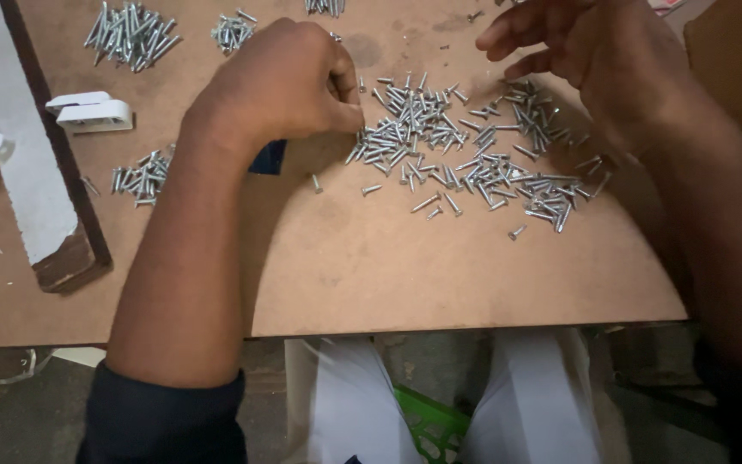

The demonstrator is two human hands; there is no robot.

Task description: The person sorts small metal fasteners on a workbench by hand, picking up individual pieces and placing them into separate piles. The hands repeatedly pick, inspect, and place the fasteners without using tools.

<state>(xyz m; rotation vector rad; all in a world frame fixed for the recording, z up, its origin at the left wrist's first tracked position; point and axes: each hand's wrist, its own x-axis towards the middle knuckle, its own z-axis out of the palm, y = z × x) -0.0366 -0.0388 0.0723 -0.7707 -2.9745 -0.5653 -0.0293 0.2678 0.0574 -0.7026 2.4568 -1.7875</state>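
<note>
left hand (289, 82) is curled into a loose fist at the left edge of the big scattered heap of short silver metal screws (465, 155), fingertips pinched together on a few of them; right hand (599, 60) hovers spread and empty over the far right side of the heap, holding nothing; the screws lie loose across the middle of the brown fibreboard worktop (371, 266) — shiny, small, easy to roll; a stray sweep could probably knock some off the near edge; smaller sorted screw piles (130, 34) sit further left, beside a white plastic bracket (92, 112) — those could get mixed up too.
</note>
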